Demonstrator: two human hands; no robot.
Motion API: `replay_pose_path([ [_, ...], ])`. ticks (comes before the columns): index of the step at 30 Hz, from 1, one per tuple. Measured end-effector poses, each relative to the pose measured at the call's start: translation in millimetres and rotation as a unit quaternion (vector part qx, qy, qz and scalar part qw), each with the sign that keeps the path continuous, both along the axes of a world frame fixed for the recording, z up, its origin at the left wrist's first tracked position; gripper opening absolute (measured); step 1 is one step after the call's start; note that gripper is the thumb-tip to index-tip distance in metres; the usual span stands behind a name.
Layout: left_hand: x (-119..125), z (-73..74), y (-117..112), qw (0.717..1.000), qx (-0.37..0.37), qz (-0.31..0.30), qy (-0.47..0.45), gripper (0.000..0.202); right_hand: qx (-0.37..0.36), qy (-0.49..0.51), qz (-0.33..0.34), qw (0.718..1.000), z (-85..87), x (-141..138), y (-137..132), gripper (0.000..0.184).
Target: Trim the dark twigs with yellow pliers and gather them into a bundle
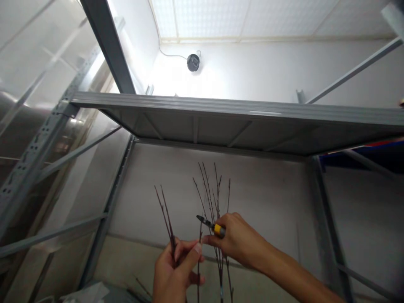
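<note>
Two dark twigs [171, 229] are held together in the left hand [176, 269], their tips rising above the curled fingers and leaning to the left. A single twig [198, 277] is pinched upright between the thumb and fingers of the same hand. A hand tool with a black head and a yellow-and-grey handle [217, 229], apparently a small pair of cutters, is gripped in the right hand [235, 237], its head pointed up and to the left, near the upper end of the pinched twig. Whether that twig is touched by the right thumb cannot be told.

Behind the right hand, a cluster of branches [220, 273] is seen, fanned out above and drawn close together below; its base is cut off by the lower edge of the view. More twigs [143, 286] are glimpsed at the lower left, beside a pale object [90, 292] too blurred to be identified.

The twigs are thin, brown and leafless, and are dotted with small buds. The hands are framed by a grey metal rack [221, 106].
</note>
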State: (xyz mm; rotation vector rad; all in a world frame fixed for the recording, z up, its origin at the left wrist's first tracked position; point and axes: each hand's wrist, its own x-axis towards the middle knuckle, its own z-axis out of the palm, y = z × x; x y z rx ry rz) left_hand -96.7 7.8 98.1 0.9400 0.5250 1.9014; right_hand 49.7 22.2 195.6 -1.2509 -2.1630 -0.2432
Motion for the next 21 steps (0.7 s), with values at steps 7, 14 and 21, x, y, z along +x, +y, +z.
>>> replay_pose_path([
  [7, -24, 6.8, 1, 0.999, 0.004, 0.046, -0.018, 0.045, 0.016, 0.015, 0.020, 1.000, -0.2, -32, 25, 0.045],
  [14, -41, 6.1, 14, 0.995, 0.039, 0.056, -0.072, 0.045, 0.003, 0.050, 0.058, 0.997, -0.2, -36, 31, 0.025],
  [21, -49, -1.8, 30, 0.999, 0.036, -0.020, 0.027, 0.053, -0.067, 0.182, 0.133, 0.972, -6.3, -25, 29, 0.016],
])
